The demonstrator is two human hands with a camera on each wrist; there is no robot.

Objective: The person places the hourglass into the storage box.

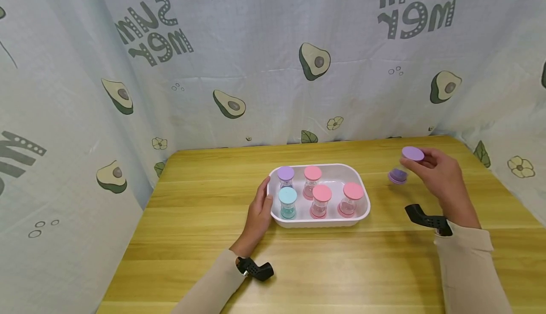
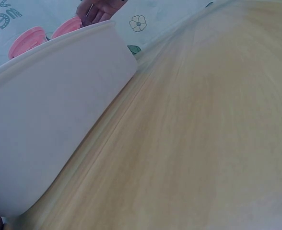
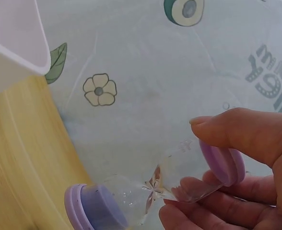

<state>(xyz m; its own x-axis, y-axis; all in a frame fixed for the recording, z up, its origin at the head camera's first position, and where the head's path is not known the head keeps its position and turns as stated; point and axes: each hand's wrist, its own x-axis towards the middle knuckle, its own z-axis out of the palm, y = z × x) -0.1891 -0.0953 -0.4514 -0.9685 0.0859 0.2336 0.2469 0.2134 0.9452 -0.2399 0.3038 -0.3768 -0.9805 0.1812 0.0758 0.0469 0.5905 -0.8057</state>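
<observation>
My right hand (image 1: 443,176) pinches an hourglass sand timer by its purple cap (image 1: 413,153), thumb on one side and fingers on the other. The timer tilts over the table, right of the tray; its lower purple end (image 3: 95,207) has purple sand in it, and its clear waist (image 3: 154,187) shows in the right wrist view. My left hand (image 1: 258,208) rests against the left end of a white tray (image 1: 334,171), fingers fairly straight along its side. Inside stand a purple timer (image 1: 286,174), a blue timer (image 1: 287,202) and several pink timers (image 1: 321,200).
The tray lies on a wood-grain table (image 1: 204,209). Behind it hangs a pale curtain (image 1: 264,48) printed with avocados and lettering. Both wrists wear a black camera mount (image 1: 428,219). Timers stand upright in the tray, with bare tray floor around the right-hand ones.
</observation>
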